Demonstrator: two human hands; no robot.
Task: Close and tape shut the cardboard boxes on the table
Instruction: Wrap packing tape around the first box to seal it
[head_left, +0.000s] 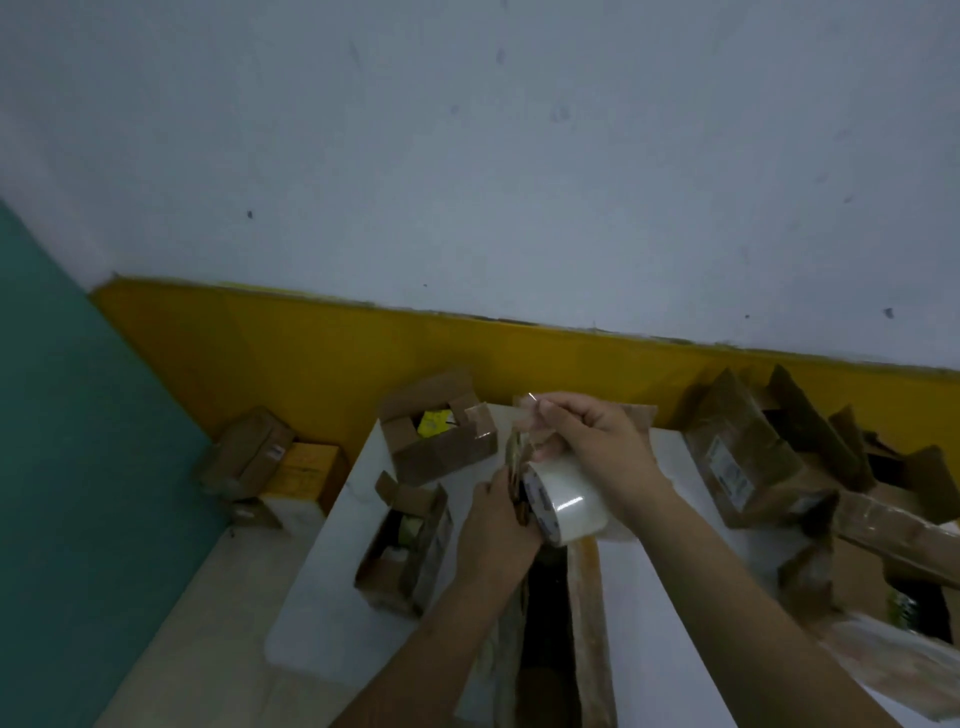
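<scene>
Nearest me, at the table's (332, 613) front edge: long cardboard box (587, 634), still open, a dark gap between its glossy, already-taped brown flaps.

Just above it I hold the tape roll (569, 506). It is clear tape, wide, shiny, with a pale core. My left hand (498, 525) grips the roll's left face with curled fingers. My right hand (597, 447) sits above the roll, fingers closed in a pinch on the loose tape end (524, 415), which is raised off the roll. The picture is blurred here.

Left of my hands, on the table: small open box (410, 545), flaps up, contents dim. Farther back, near the far edge: second open box (441, 436), something yellow inside.

Beyond the table's left edge: closed boxes (254, 457), one yellow. Off the right edge: heap of taped boxes (743, 457).
</scene>
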